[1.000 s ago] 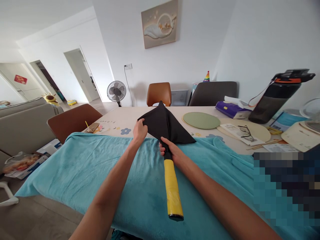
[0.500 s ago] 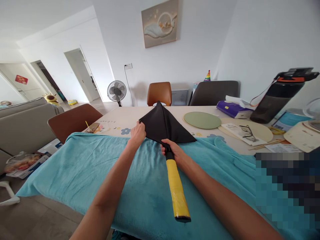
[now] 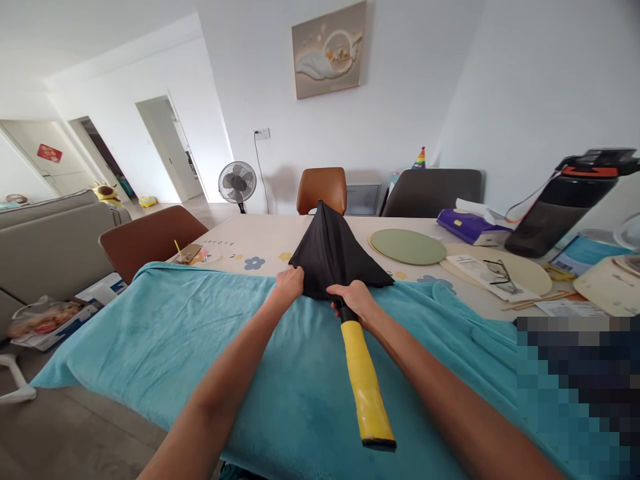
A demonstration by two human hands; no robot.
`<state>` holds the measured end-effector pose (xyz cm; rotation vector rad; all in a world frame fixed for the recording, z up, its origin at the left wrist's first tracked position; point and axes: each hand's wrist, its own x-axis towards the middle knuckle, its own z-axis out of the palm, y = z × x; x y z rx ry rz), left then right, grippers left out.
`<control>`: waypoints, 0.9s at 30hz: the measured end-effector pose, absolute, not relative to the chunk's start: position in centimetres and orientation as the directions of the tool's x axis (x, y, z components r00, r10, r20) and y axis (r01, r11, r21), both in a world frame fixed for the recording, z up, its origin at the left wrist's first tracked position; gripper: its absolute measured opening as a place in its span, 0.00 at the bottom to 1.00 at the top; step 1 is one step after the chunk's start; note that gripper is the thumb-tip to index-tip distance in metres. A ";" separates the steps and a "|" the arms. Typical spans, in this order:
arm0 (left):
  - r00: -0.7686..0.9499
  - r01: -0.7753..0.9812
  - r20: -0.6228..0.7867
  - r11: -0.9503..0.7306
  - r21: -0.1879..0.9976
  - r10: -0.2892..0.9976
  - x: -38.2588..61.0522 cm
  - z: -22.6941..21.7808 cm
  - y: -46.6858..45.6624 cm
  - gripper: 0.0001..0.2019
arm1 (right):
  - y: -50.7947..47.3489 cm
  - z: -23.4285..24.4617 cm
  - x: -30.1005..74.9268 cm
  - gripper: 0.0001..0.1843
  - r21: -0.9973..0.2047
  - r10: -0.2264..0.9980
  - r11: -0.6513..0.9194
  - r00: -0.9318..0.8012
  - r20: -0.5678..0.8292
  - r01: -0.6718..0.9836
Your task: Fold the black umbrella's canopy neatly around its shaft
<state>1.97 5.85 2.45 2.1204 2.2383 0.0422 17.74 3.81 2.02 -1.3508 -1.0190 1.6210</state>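
The black umbrella (image 3: pixel 333 247) is straight ahead of the person, over the near edge of the table, its cloth folded down loosely into a pointed kite shape, tip away and yellow handle (image 3: pixel 367 387) slanting back toward the body. Whether the cloth rests on anything I can't tell. Beneath it a teal blanket (image 3: pixel 175 320) covers the table's near part and spills off to the left; beyond that, the pale tabletop (image 3: pixel 270 230) shows printed flowers. It's a white-walled room, with a grey sofa (image 3: pixel 50 233) at left, a standing fan (image 3: pixel 237 182) by the wall and a framed picture (image 3: pixel 329 50) above. An orange-brown chair (image 3: pixel 323 190) faces us across the table, its lower part hidden by the umbrella's tip. To the right of the cloth lies a round green mat (image 3: pixel 409 247), then a purple tissue box (image 3: pixel 467 227), glasses (image 3: pixel 497 271) on some papers, and a tall dark bottle (image 3: pixel 563 207). Both arms reach forward: the left hand (image 3: pixel 290 281) pinches the cloth's left corner, knuckles up, while the right hand (image 3: pixel 355 298) is wrapped around the black neck above the handle, covering where cloth and shaft meet.
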 end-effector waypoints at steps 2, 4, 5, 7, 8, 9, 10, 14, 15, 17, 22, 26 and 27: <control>-0.090 0.993 0.187 0.073 0.093 0.978 1.5 3.4 6.1 0.19 | 4.0 1.8 17.8 0.11 -0.931 0.930 -0.361 -0.093 -0.356 -0.049; -0.082 0.980 0.402 0.000 0.200 0.912 1.8 4.1 6.5 0.20 | 4.1 1.7 17.8 0.12 -0.927 0.926 -0.372 -0.080 -0.368 -0.048; -0.059 0.957 0.461 -0.081 0.278 0.886 2.3 4.3 6.9 0.21 | 4.1 1.8 17.8 0.13 -0.923 0.922 -0.383 -0.083 -0.378 -0.049; -0.017 0.850 0.469 -0.234 0.471 0.883 3.8 4.1 7.8 0.21 | 4.0 2.1 17.9 0.13 -0.919 0.917 -0.393 -0.095 -0.388 -0.038; -0.015 0.772 0.420 -0.257 0.581 0.907 4.7 3.8 8.3 0.20 | 3.9 2.4 18.0 0.12 -0.920 0.916 -0.392 -0.108 -0.387 -0.020; -0.029 0.684 0.339 -0.228 0.693 0.940 5.5 3.3 8.8 0.20 | 3.8 2.6 18.1 0.11 -0.922 0.914 -0.388 -0.125 -0.385 0.005; -0.054 0.588 0.234 -0.159 0.793 0.971 6.3 2.8 9.4 0.20 | 3.7 2.9 18.1 0.11 -0.924 0.913 -0.382 -0.142 -0.383 0.033; -0.085 0.156 -0.119 0.131 0.979 0.989 8.3 1.5 11.2 0.25 | 3.7 3.8 18.6 0.11 -0.924 0.906 -0.381 -0.186 -0.381 0.038; -0.077 0.057 -0.168 0.172 0.983 0.983 8.6 1.6 11.5 0.24 | 3.8 4.0 18.7 0.11 -0.921 0.903 -0.389 -0.195 -0.383 0.012; -0.045 -0.126 -0.258 0.250 0.960 0.965 9.1 2.2 12.0 0.20 | 3.9 4.5 18.9 0.10 -0.909 0.893 -0.412 -0.220 -0.392 -0.052; 0.130 -0.375 -0.334 0.358 0.855 0.934 10.0 3.8 12.5 0.10 | 3.8 6.2 19.3 0.08 -0.800 0.835 -0.525 -0.358 -0.419 -0.288; 0.250 -0.396 -0.330 0.408 0.823 0.910 9.6 3.6 11.4 0.13 | 3.1 6.4 18.7 0.06 -0.713 0.811 -0.568 -0.430 -0.397 -0.412; 0.248 -0.371 -0.336 0.410 0.834 0.909 9.4 3.4 10.9 0.15 | 2.9 6.0 18.4 0.06 -0.702 0.806 -0.574 -0.440 -0.395 -0.421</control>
